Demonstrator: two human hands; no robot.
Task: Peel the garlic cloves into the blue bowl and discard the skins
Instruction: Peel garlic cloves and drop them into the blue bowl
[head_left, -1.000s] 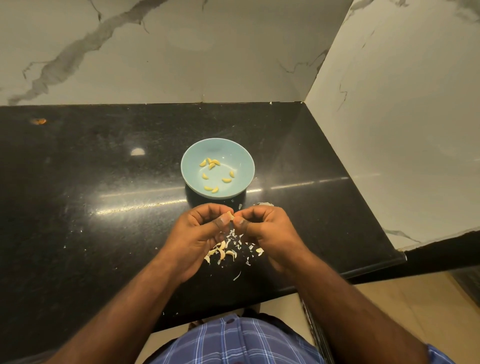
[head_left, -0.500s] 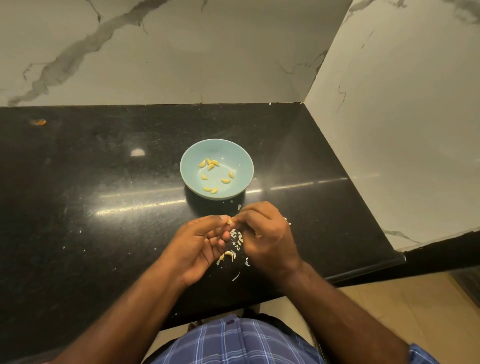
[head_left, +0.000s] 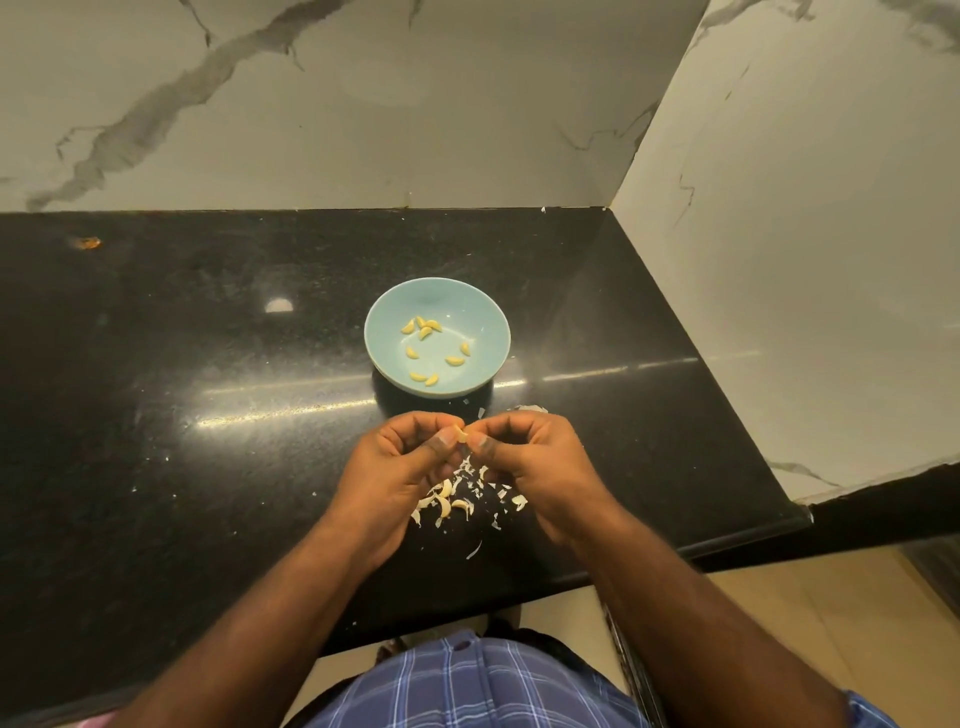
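Observation:
A blue bowl (head_left: 483, 312) stands mid-counter with several peeled yellow garlic cloves (head_left: 422, 328) inside. Just in front of it, my left hand (head_left: 400, 467) and my right hand (head_left: 540, 462) meet fingertip to fingertip, both pinching one small garlic clove (head_left: 461, 434) above the counter. Below and between the hands lies a pile of white garlic skins (head_left: 457, 499) mixed with a few unpeeled cloves, partly hidden by my hands.
The black granite counter (head_left: 182, 415) ends at a front edge near my body and at the right corner. Marble walls rise behind and to the right. A small orange scrap (head_left: 87, 242) lies far left. Skin flakes (head_left: 480, 413) are scattered near the bowl.
Half a second ago both hands were lower over the skin pile; now they have risen back toward the bowl, holding the clove between the fingertips.

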